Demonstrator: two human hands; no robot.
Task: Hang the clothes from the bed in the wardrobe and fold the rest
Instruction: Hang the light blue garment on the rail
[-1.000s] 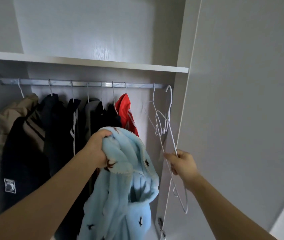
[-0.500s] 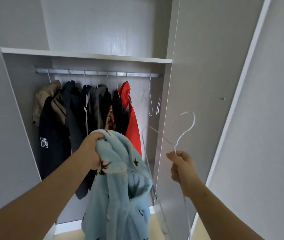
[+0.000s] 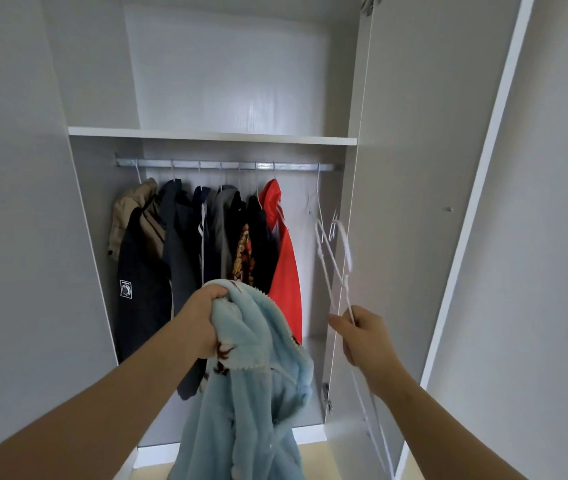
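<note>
My left hand (image 3: 204, 318) grips a bunched light-blue fleece garment (image 3: 251, 386) with small dark motifs; it hangs down in front of the open wardrobe. My right hand (image 3: 365, 336) holds a white wire hanger (image 3: 339, 268) by its lower part, hook up, off the rail and in front of the right door's edge. The metal rail (image 3: 227, 164) carries several hung clothes: a beige jacket, dark coats, a grey top and a red garment (image 3: 284, 258) at the right end of the row.
An empty white hanger (image 3: 317, 202) hangs on the rail's right end. A white shelf (image 3: 211, 135) runs above the rail. The open right door (image 3: 410, 202) stands beside my right hand; the left door (image 3: 15, 202) fills the left side. Pale floor shows below.
The view has pulled back from the wardrobe. My right hand took the white hanger off the rail and now holds it in front of the door. My left hand still grips the blue garment.
</note>
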